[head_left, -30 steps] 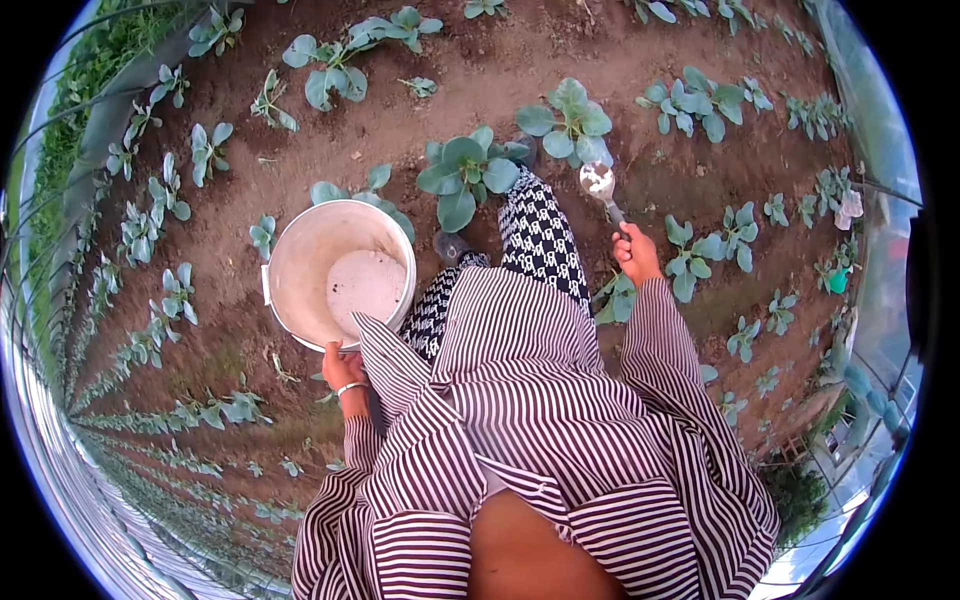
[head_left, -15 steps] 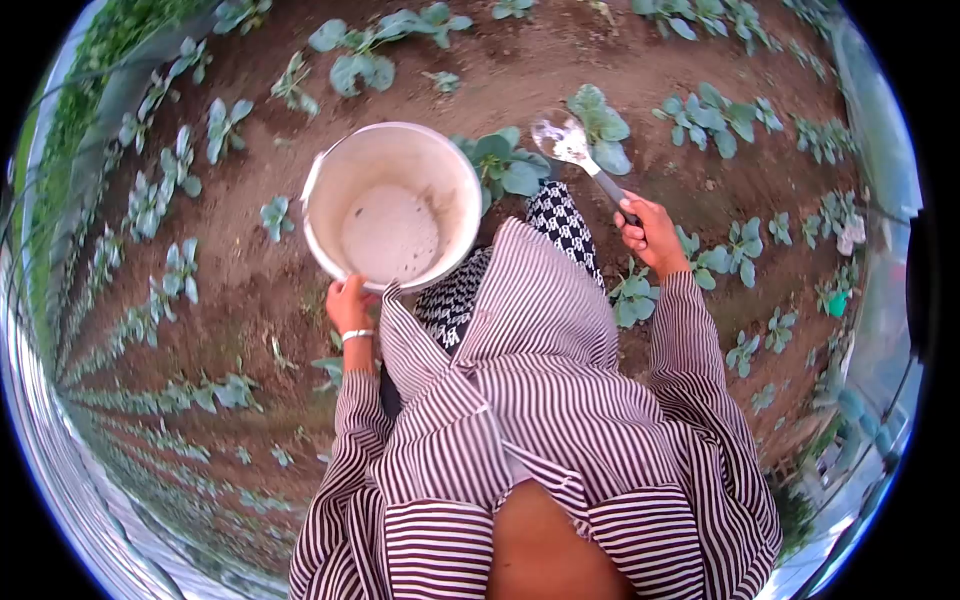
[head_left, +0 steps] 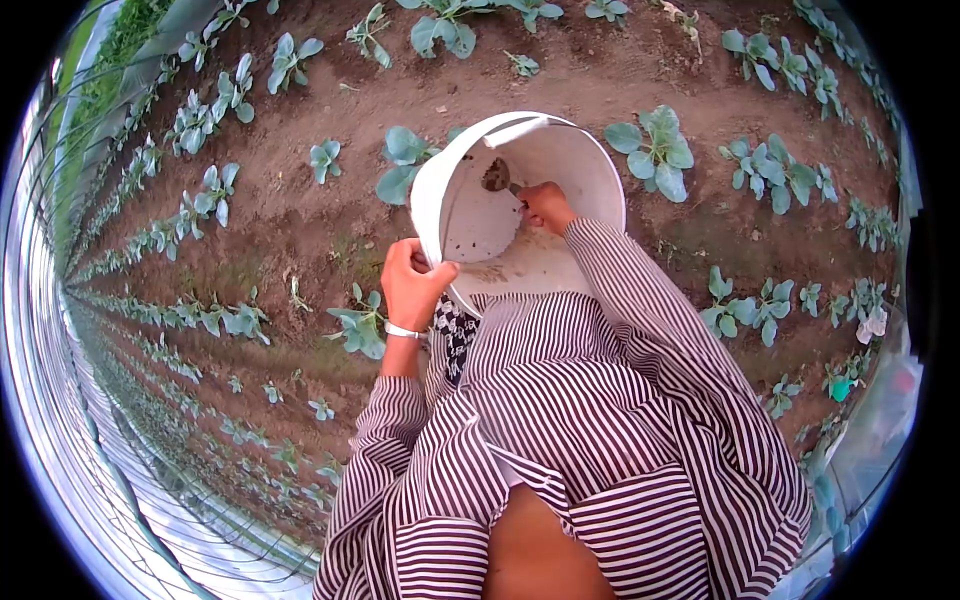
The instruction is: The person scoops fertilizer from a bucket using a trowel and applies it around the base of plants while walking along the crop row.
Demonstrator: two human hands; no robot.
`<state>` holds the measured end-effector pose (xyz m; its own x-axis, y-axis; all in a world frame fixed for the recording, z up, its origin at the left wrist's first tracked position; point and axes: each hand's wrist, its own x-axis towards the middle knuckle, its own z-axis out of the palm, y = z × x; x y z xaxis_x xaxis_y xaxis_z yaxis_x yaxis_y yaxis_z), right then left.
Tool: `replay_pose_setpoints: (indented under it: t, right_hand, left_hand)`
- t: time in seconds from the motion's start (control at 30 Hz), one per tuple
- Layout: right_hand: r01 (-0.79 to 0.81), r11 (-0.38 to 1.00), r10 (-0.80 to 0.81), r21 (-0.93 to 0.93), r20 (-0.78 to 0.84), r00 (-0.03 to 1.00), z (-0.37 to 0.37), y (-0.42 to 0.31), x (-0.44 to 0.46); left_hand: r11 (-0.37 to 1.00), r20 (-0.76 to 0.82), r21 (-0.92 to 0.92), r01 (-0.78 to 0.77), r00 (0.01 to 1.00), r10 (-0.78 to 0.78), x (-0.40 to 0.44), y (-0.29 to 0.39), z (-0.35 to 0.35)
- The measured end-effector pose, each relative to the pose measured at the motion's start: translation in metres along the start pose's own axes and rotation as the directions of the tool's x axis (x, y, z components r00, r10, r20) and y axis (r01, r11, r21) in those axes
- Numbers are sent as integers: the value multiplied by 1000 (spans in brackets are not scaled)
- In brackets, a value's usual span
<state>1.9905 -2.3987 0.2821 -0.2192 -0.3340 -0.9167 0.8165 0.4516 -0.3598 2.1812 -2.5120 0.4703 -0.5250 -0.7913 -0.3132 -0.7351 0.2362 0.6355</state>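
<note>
A white bucket (head_left: pixel 432 205) tilts in front of my body, its mouth facing me. My left hand (head_left: pixel 414 285), a white band at its wrist, is closed on the near left part of the rim. Inside the bucket, my right hand (head_left: pixel 546 207) grips a spoon (head_left: pixel 496 176) by its handle, with the bowl by the inner wall. Pale greyish material (head_left: pixel 480 235) with dark specks lies at the bottom of the bucket; I cannot tell what it is. The spoon's handle is mostly hidden by the fingers.
Leafy green plants grow in rows over brown soil; one large plant (head_left: pixel 655 153) stands right of the bucket and another (head_left: pixel 360 325) beside my left wrist. A green object (head_left: pixel 841 389) lies at the far right. Netting and sheeting (head_left: pixel 60 420) edge the field.
My right hand has brought the spoon from above the plants at the right into the bucket. The bucket has shifted right and tilted more, and my left hand has moved up along its side.
</note>
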Motion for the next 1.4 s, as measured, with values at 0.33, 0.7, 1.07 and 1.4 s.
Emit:
replay_pose_setpoints:
  t: [0.33, 0.7, 1.07, 1.4]
  right_hand:
    - [-48, 998, 45, 35, 97, 994, 37, 18, -36]
    - [-6, 960, -74, 281, 273, 959, 157, 84, -77]
    - [-42, 836, -128, 547, 269, 955, 187, 158, -100]
    - [164, 802, -101, 575, -140, 985, 106, 173, -32]
  left_hand:
    - [993, 52, -113, 37, 998, -32, 32, -90, -33]
    - [993, 92, 90, -78, 993, 70, 110, -209, -116]
    - [955, 79, -134, 264, 964, -255, 145, -307, -173]
    - [744, 111, -514, 427, 893, -437, 96, -372, -226]
